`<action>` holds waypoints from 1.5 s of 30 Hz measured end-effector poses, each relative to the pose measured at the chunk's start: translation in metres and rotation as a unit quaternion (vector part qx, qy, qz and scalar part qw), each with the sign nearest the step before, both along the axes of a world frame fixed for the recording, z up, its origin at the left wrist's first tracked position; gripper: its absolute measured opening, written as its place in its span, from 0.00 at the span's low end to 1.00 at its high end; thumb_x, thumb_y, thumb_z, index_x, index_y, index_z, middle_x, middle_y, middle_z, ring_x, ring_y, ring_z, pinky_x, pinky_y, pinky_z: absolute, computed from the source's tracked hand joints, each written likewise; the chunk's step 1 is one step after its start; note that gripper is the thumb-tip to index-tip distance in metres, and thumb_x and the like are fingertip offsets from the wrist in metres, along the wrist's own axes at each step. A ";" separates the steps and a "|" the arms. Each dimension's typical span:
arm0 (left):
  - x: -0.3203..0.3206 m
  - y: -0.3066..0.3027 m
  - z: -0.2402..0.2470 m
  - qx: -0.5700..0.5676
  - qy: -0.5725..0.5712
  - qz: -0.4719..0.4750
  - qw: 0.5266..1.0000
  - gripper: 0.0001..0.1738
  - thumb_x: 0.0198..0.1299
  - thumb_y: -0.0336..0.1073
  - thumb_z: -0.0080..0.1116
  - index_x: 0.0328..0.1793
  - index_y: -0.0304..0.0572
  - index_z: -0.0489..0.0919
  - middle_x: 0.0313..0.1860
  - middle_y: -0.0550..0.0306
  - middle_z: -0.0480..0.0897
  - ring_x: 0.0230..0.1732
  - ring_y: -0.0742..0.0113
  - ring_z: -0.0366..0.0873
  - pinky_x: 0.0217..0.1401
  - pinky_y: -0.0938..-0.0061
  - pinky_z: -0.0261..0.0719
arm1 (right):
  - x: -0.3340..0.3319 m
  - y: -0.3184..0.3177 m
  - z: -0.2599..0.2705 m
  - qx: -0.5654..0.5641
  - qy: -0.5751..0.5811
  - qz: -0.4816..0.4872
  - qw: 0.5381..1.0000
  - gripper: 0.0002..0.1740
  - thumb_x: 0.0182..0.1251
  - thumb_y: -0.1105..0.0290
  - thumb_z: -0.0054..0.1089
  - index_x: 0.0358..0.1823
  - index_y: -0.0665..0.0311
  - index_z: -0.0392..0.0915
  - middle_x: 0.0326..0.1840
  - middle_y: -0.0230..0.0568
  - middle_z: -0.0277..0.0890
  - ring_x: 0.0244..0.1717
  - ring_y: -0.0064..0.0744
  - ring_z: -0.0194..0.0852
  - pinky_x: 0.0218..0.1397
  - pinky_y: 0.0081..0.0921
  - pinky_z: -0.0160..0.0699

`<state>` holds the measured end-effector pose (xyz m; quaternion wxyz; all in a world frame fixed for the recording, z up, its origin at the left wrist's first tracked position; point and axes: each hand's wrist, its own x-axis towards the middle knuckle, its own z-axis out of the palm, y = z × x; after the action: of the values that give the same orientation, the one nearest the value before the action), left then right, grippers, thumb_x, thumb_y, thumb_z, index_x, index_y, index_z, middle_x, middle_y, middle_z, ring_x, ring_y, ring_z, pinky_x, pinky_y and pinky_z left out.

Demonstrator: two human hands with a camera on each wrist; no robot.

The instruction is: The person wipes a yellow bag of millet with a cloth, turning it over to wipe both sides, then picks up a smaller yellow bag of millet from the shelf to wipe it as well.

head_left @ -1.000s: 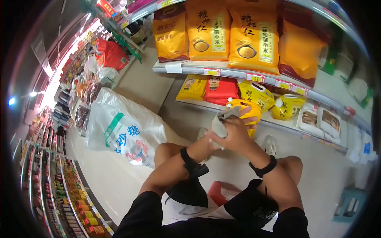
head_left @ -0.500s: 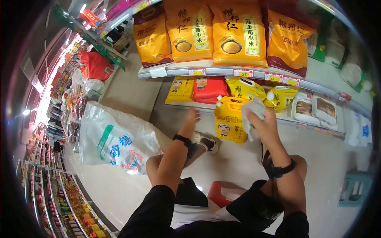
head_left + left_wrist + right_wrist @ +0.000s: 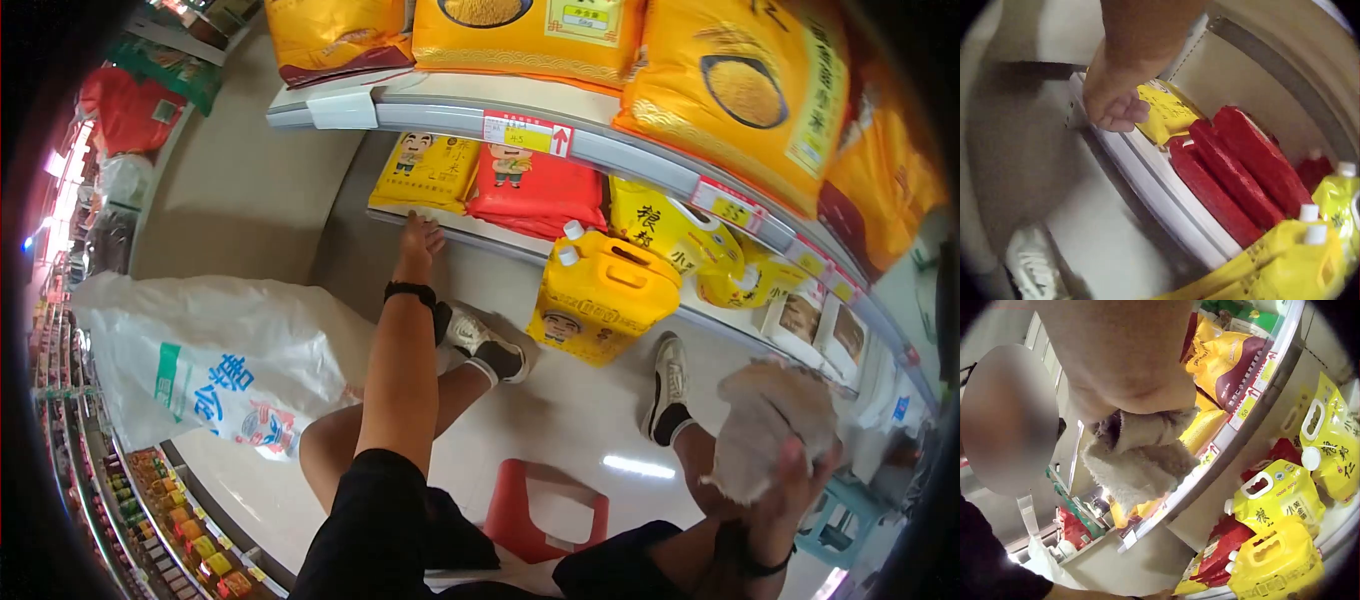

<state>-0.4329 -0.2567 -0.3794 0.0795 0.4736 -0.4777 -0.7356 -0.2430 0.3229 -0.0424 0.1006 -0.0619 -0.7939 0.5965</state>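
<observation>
At low shelf [image 3: 488, 234], left part: my L hand [image 3: 422, 245] by its near edge, fingers loosely bent, nothing in them; yellow pkt [image 3: 425, 172] just beyond; can't tell if I'm touching pkt or shelf.
Near right: my R hand [image 3: 800, 482], fingers clamped on grey cloth [image 3: 762, 425]; cloth juts out past them, well apart from jug.
Yellow jug [image 3: 605, 300]: mid scene, in front of low shelf, btwn my shoes but farther off; 2 white caps showing on its L side.
Low shelf, L to R: yellow pkt, red pkts [image 3: 535, 190], then yellow spout bags [image 3: 650, 225] w/ handles.
Upper shelf [image 3: 430, 117]: big orange bags [image 3: 735, 95], price tags along front.
Floor, left: white sack [image 3: 235, 345], blue + green print.
Floor, near: red stool [image 3: 515, 500] btwn my legs; teal stool [image 3: 840, 520] far R side.
</observation>
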 end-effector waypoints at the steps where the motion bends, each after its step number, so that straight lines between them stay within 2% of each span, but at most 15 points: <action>1: -0.011 -0.001 -0.004 0.004 -0.003 0.001 1.000 0.32 0.78 0.64 0.44 0.66 0.43 0.74 0.52 0.50 0.83 0.43 0.57 0.85 0.45 0.60 0.87 | 0.001 -0.007 0.003 -0.029 0.022 -0.037 0.999 0.41 0.68 0.54 0.64 0.75 0.70 0.62 0.65 0.48 0.74 0.58 0.42 0.78 0.63 0.39 0.78; 7: -0.045 -0.011 -0.031 -0.007 0.071 -0.021 0.997 0.36 0.79 0.65 0.39 0.48 0.34 0.77 0.30 0.48 0.83 0.22 0.55 0.82 0.27 0.61 0.84 | -0.019 -0.035 -0.008 0.009 0.025 0.012 1.000 0.35 0.72 0.51 0.56 0.72 0.69 0.66 0.65 0.48 0.73 0.57 0.41 0.78 0.62 0.36 0.79; 9: -0.054 -0.022 -0.032 -0.104 -0.096 -0.079 0.987 0.37 0.80 0.63 0.37 0.34 0.35 0.76 0.19 0.51 0.77 0.14 0.57 0.74 0.16 0.62 0.73 | -0.031 -0.047 -0.006 0.013 -0.018 0.064 0.998 0.32 0.75 0.52 0.53 0.70 0.68 0.70 0.64 0.51 0.76 0.59 0.43 0.79 0.64 0.35 0.79; 15: -0.044 -0.039 -0.055 -0.106 -0.051 -0.093 0.989 0.31 0.82 0.53 0.39 0.29 0.38 0.74 0.17 0.53 0.74 0.13 0.58 0.71 0.15 0.63 0.68 | -0.030 -0.064 0.014 0.014 -0.112 0.154 0.982 0.27 0.79 0.53 0.49 0.66 0.68 0.76 0.61 0.54 0.81 0.63 0.45 0.80 0.69 0.34 0.78; 16: -0.045 -0.057 -0.113 -0.105 -0.045 -0.095 0.989 0.31 0.82 0.53 0.39 0.29 0.38 0.74 0.17 0.53 0.74 0.13 0.58 0.71 0.15 0.63 0.68 | -0.024 -0.064 0.014 0.013 -0.106 0.159 0.982 0.27 0.78 0.54 0.50 0.67 0.68 0.74 0.61 0.52 0.80 0.62 0.44 0.79 0.68 0.34 0.78; 17: -0.054 -0.082 -0.163 -0.343 0.042 -0.210 0.915 0.29 0.81 0.50 0.42 0.31 0.36 0.76 0.18 0.52 0.76 0.12 0.58 0.71 0.15 0.64 0.68 | -0.019 -0.064 0.013 0.015 -0.100 0.163 0.981 0.27 0.78 0.55 0.51 0.67 0.68 0.73 0.61 0.51 0.79 0.61 0.42 0.79 0.67 0.34 0.78; 18: -0.060 -0.134 -0.205 -0.555 0.125 -0.301 0.766 0.26 0.81 0.47 0.44 0.33 0.34 0.77 0.19 0.51 0.77 0.12 0.59 0.71 0.16 0.64 0.69 | -0.016 -0.063 0.012 0.018 -0.092 0.168 0.981 0.28 0.77 0.55 0.53 0.68 0.68 0.71 0.61 0.49 0.78 0.60 0.41 0.78 0.66 0.34 0.78; 22: -0.051 -0.073 -0.010 -0.483 -0.170 -0.410 0.754 0.22 0.79 0.45 0.48 0.41 0.31 0.80 0.24 0.49 0.81 0.12 0.62 0.71 0.16 0.65 0.70 | -0.007 -0.060 0.011 0.008 -0.064 0.200 0.978 0.31 0.74 0.58 0.58 0.72 0.68 0.65 0.62 0.42 0.74 0.56 0.35 0.75 0.62 0.34 0.78; 24: -0.047 -0.065 0.041 -0.264 -0.082 -0.151 0.949 0.21 0.80 0.45 0.49 0.47 0.30 0.81 0.29 0.48 0.83 0.13 0.63 0.72 0.16 0.68 0.72 | -0.006 -0.057 0.012 -0.006 -0.039 0.214 0.976 0.34 0.73 0.60 0.61 0.73 0.68 0.62 0.62 0.39 0.71 0.55 0.32 0.74 0.60 0.34 0.77; 27: -0.029 -0.056 0.101 -0.287 0.011 -0.124 0.950 0.24 0.81 0.48 0.46 0.47 0.31 0.80 0.28 0.53 0.81 0.15 0.68 0.73 0.18 0.70 0.72 | -0.014 -0.048 0.011 0.014 0.013 0.264 0.964 0.37 0.73 0.68 0.63 0.77 0.66 0.54 0.66 0.36 0.69 0.54 0.25 0.73 0.56 0.30 0.79; 29: -0.016 -0.049 0.134 -0.291 0.067 -0.126 0.946 0.24 0.81 0.49 0.46 0.46 0.33 0.81 0.28 0.55 0.80 0.16 0.70 0.73 0.19 0.70 0.72 | -0.030 -0.105 0.050 -0.063 0.039 0.172 0.982 0.27 0.68 0.60 0.67 0.58 0.78 0.82 0.45 0.46 0.89 0.44 0.33 0.88 0.53 0.29 0.85; 31: -0.004 -0.039 0.174 -0.268 0.165 -0.093 0.945 0.24 0.81 0.49 0.47 0.41 0.35 0.80 0.25 0.57 0.77 0.18 0.72 0.74 0.20 0.70 0.71 | -0.032 -0.106 0.050 -0.072 0.056 0.219 0.971 0.20 0.72 0.66 0.64 0.58 0.73 0.84 0.42 0.40 0.90 0.37 0.25 0.86 0.46 0.26 0.83; 35: 0.012 -0.028 0.249 -0.326 0.197 -0.192 0.905 0.23 0.80 0.48 0.50 0.35 0.37 0.78 0.23 0.59 0.76 0.19 0.71 0.73 0.21 0.72 0.70 | -0.021 -0.101 0.034 -0.093 0.043 0.241 0.965 0.15 0.74 0.66 0.65 0.54 0.70 0.86 0.39 0.37 0.89 0.36 0.20 0.83 0.42 0.25 0.81; 41: 0.066 -0.009 0.318 -0.365 0.106 -0.112 0.918 0.20 0.76 0.44 0.52 0.31 0.39 0.75 0.19 0.60 0.71 0.15 0.69 0.67 0.19 0.72 0.66 | 0.002 -0.061 0.079 -0.222 -0.009 0.247 0.943 0.15 0.74 0.64 0.67 0.51 0.70 0.86 0.41 0.34 0.89 0.38 0.19 0.82 0.44 0.24 0.80; 45: 0.141 0.027 0.419 -0.334 0.134 -0.178 0.916 0.18 0.75 0.41 0.53 0.31 0.39 0.76 0.17 0.61 0.69 0.14 0.69 0.65 0.17 0.70 0.63 | 0.030 -0.038 0.107 -0.239 -0.142 0.339 0.899 0.22 0.75 0.54 0.67 0.54 0.68 0.86 0.45 0.34 0.88 0.43 0.19 0.82 0.49 0.21 0.79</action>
<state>-0.2916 -0.2301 0.0399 0.1641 0.2235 -0.7569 -0.5918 -0.2127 0.2850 0.0646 -0.2397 0.1047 -0.6065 0.7508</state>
